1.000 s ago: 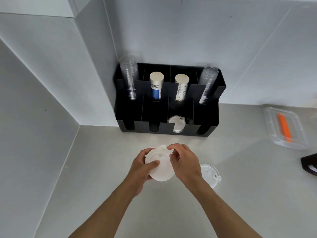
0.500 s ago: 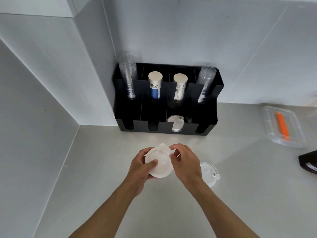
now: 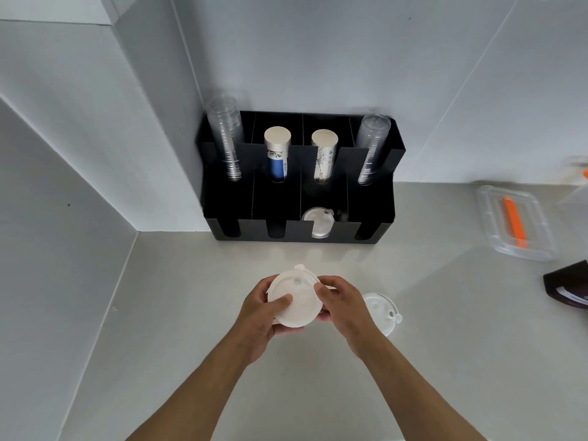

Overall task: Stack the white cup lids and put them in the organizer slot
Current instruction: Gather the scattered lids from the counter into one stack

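A small stack of white cup lids (image 3: 296,299) is held above the counter between both hands. My left hand (image 3: 259,315) grips its left edge with the thumb on top. My right hand (image 3: 342,308) pinches its right edge. One more white lid (image 3: 380,310) lies flat on the counter just right of my right hand. The black organizer (image 3: 375,214) stands against the wall. A white lid (image 3: 318,222) sits in its third front slot from the left.
The organizer's back slots hold two clear cup stacks (image 3: 227,141) and two paper cup stacks (image 3: 276,154). A clear container (image 3: 517,222) with an orange item lies at the right, and a dark object (image 3: 569,284) near the right edge. Walls close in on the left.
The lids have tilted slightly in my hands, and my fingers have shifted along the rim. The view has drifted a little; nothing on the counter has moved.
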